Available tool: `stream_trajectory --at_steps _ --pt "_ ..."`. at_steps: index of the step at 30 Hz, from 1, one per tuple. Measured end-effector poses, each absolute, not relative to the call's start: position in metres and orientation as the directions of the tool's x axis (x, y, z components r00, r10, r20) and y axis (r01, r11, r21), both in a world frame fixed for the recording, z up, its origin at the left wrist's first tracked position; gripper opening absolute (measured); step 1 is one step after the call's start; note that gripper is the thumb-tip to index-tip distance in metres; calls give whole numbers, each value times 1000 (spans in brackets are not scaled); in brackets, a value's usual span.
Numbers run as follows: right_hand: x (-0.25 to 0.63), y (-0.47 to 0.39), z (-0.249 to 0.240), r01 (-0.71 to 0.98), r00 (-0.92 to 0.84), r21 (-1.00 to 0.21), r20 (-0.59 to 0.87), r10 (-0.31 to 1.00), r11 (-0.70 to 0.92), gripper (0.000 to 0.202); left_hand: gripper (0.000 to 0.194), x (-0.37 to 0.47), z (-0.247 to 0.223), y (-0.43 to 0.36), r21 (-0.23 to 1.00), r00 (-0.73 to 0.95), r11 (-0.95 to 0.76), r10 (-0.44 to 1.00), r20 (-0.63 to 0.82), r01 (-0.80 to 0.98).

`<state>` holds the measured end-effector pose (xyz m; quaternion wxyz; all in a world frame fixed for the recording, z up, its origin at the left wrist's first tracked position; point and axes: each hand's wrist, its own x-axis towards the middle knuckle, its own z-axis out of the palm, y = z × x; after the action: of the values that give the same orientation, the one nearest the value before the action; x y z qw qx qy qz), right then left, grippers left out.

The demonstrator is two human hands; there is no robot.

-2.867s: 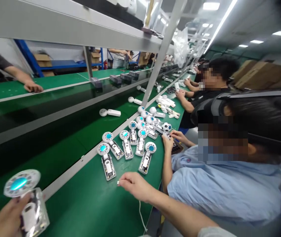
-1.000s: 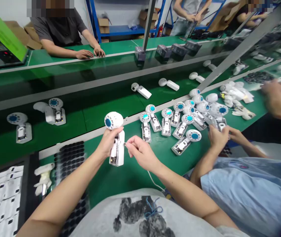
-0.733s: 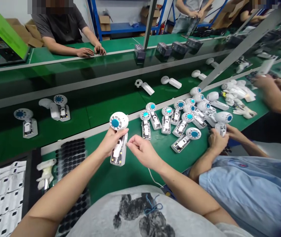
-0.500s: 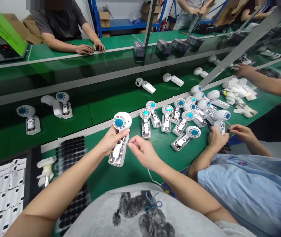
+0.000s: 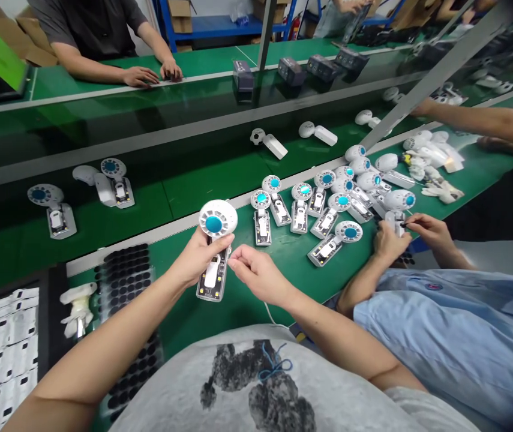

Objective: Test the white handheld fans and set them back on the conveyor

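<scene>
A white handheld fan [image 5: 212, 271] with a blue disc on its round head and an opened handle is held upright over the green table [image 5: 184, 327]. My left hand [image 5: 197, 255] is closed around its neck and upper handle. My right hand [image 5: 256, 273] is at the right side of the handle, fingers pinched together; whatever lies between the fingertips is too small to make out. A white cable [image 5: 274, 318] hangs below my right hand. Several similar fans [image 5: 299, 216] with exposed insides lie to the right.
Black round pads on a sheet [image 5: 125, 282] and a tray of white parts [image 5: 2, 354] are at the left. Fans lie on the green belt [image 5: 184, 180] beyond. At right, a person's hands [image 5: 391, 243] hold another fan. Dark boxes [image 5: 291, 71] stand across the belt.
The view has shifted slightly, so most things appear a little higher and further left. My left hand still holds the fan, and my right hand stays at its side.
</scene>
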<state>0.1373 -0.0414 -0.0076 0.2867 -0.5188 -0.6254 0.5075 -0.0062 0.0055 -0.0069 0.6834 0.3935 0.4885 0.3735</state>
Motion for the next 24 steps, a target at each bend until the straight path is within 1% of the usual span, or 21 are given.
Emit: stream_trajectory --at_steps 3,6,8,10,12,13,15,17,18,20,24 --pt "139 -41 -11 405 -314 -914 -168 934 -29 15 39 -6 -10 5 898 256 432 880 -400 -85" --pt "136 -40 -18 371 -346 -924 -230 910 -93 15 38 -5 -16 4 866 286 494 844 -453 -85" --pt "133 -37 -25 355 -343 -926 -253 904 -125 15 37 -3 -19 4 862 297 503 835 -464 -68" --pt "130 -34 -31 331 -329 -931 -269 905 -156 15 35 -2 -24 6 884 303 465 849 -434 -36" --pt "135 -31 -33 276 -333 -937 -303 893 -215 17 33 -9 -31 13 922 301 388 878 -372 9" --pt "142 -29 -33 248 -327 -936 -325 887 -251 18 32 -17 -35 19 944 271 328 905 -328 45" --pt "162 -28 -29 208 -259 -925 -365 894 -317 21 34 -41 -46 38 966 122 220 964 -236 134" --pt "183 -28 -26 162 -68 -909 -398 915 -384 29 33 -69 -57 63 963 -83 195 980 -183 186" --pt "190 -28 -25 153 -4 -912 -386 923 -381 32 32 -79 -62 78 960 -154 213 970 -187 179" --pt "194 -28 -26 194 -25 -917 -361 932 -349 36 30 -88 -73 109 960 -182 237 961 -209 147" --pt "173 -25 -35 241 -170 -908 -387 906 -343 37 24 -53 -96 171 960 -127 225 970 -206 165"
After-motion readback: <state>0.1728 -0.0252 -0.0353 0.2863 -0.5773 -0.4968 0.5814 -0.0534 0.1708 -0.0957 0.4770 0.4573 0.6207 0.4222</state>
